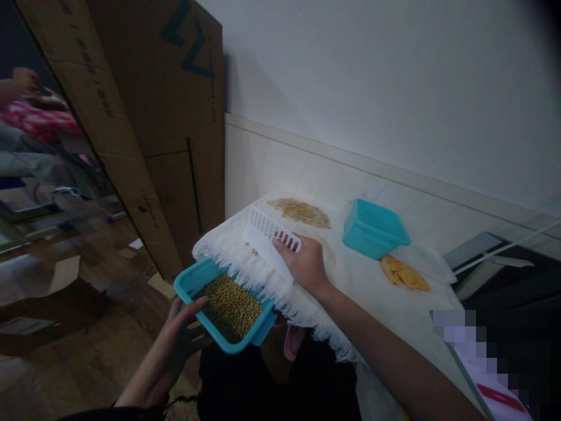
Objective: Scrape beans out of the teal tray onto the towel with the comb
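My left hand [186, 321] grips the near left side of a teal plastic container [228, 346], its thumb over the rim. Yellowish beans [236, 304] lie in it, with darker greenish ones among them. The container sits just below the fringed edge of a white cloth [333, 298] on the table. My right hand [307, 263] is closed on a white plastic piece with a slotted side [267, 240], held on the cloth near that edge. A few loose beans [253, 251] lie by the piece. Farther back spreads a patch of pale beans or grains [302, 211].
A second teal container [372, 231] stands at the back right, with a crumpled yellow cloth [403, 273] in front. A tall cardboard box [175, 128] rises left of the table. Behind is a wall [372, 88]. Another person [39, 117] is at the far left.
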### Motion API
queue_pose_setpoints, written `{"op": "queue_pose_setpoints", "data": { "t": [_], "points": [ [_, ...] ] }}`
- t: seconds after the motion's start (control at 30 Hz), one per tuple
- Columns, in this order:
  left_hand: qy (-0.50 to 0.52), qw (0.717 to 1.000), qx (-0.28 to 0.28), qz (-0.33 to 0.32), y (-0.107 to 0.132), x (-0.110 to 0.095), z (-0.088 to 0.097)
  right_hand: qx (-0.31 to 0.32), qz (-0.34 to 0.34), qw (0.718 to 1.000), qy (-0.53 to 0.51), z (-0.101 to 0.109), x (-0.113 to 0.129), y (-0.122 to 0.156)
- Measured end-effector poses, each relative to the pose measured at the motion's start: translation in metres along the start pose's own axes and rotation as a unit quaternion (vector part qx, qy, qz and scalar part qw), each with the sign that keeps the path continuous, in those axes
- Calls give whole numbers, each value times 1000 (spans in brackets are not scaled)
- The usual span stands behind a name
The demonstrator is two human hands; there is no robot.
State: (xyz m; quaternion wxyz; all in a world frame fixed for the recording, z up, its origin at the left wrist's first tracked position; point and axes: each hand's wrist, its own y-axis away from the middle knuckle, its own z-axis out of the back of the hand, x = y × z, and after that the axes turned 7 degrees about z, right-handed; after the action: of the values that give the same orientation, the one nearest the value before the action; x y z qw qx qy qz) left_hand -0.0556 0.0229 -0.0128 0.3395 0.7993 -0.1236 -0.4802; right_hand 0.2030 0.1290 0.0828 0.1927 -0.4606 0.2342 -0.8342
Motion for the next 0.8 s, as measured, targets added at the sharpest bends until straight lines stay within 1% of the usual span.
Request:
{"op": "queue_pose_setpoints", "data": {
  "t": [0.1, 0.3, 0.53, 0.67, 0.8],
  "points": [
    [-14, 999, -16, -26, 1, 0, -2, 1, 16, 1000, -16, 0, 0, 2],
    [-30, 999, 3, -33, 3, -5, 2, 27, 10, 999, -36, -3, 3, 8],
    [-30, 999, -1, -40, -2, -6, 5, 73, 41, 993, -82, 1, 16, 23],
    [-26, 999, 9, -39, 2, -8, 3, 92, 54, 990, -97, 1, 25, 35],
    [-31, 999, 1, -31, 6, -10, 1, 111, 55, 984, -126, 1, 38, 45]
  ]
}}
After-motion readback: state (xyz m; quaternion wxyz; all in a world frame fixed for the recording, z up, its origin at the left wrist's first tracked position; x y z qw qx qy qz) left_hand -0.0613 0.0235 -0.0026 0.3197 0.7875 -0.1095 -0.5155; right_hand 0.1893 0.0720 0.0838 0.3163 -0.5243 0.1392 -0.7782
